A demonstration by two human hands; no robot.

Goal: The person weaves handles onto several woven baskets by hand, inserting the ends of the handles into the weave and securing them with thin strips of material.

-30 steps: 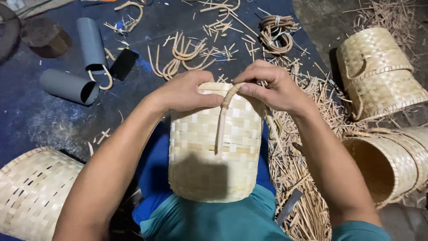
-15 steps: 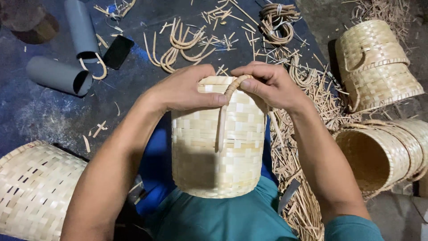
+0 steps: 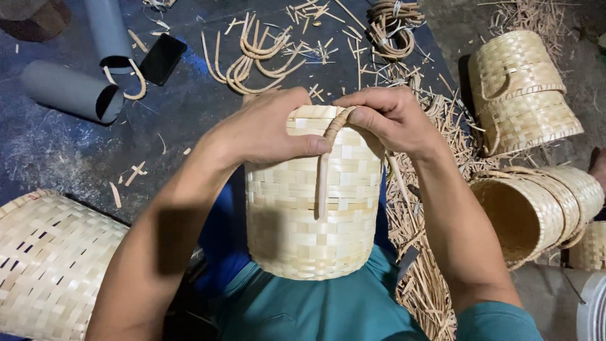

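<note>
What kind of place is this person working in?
Most likely a small basket-weaving workshop, with the work done on the floor. Finished woven baskets lie around, cane scraps litter the ground, and both hands hold a basket in the making.

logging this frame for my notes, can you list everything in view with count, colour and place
woven basket: one, pale straw, centre, against the person's lap
curved handle strip: one, tan, down the basket's near side
finished baskets: two stacked, pale straw, upper right
nested baskets: several, pale straw, right edge, on their sides
large woven piece: one, pale straw, lower left
grey tubes: two, grey, upper left
phone: one, black, beside the tubes
bent handle strips: a bunch, tan, top centre
coiled strips: one bundle, brown, top
cuttings: many, straw, floor at right
left hand: on the basket's rim
right hand: pinching the handle's top
</note>
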